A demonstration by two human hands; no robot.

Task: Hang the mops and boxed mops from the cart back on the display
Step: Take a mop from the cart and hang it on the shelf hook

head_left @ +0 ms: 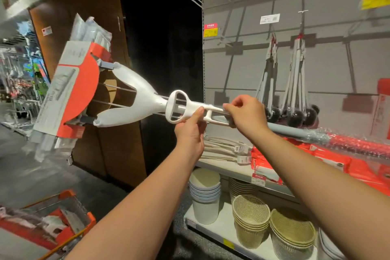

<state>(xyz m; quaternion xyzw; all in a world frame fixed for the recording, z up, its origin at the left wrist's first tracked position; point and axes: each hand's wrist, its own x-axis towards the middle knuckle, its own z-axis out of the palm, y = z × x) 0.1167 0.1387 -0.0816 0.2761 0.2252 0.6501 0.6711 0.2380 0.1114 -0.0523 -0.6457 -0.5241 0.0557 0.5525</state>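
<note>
My left grip (191, 131) pinches the white wringer lever (190, 110) of the mop (130, 91). My right grip (247, 115) is closed round the shaft just beside it. The mop is held in the air, head up-left, in front of the display panel (242, 65).

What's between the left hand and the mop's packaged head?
Head view: only the mop's own parts, the white loop handle, then its forked frame with thin rods.

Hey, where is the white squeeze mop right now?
Head view, centre-left: the mop is held aloft by the left hand and right hand at its wringer lever, its orange-carded head out left before the brown cabinet.
</note>
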